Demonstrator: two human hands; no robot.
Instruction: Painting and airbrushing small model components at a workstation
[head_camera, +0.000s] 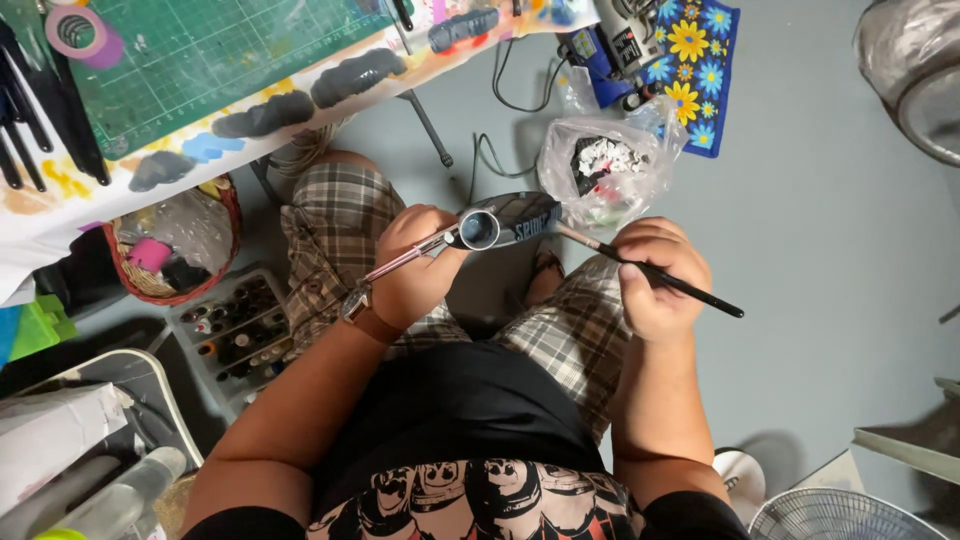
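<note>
Hands: left (418, 265) grips 1 airbrush (470, 232), right (655, 275) 1 paintbrush (650, 272).

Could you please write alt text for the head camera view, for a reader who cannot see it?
Seen from above, a seated person's left hand holds a small dark oval piece while the right hand touches a thin black paintbrush to it. A green cutting mat lies on the table beside them.
</note>
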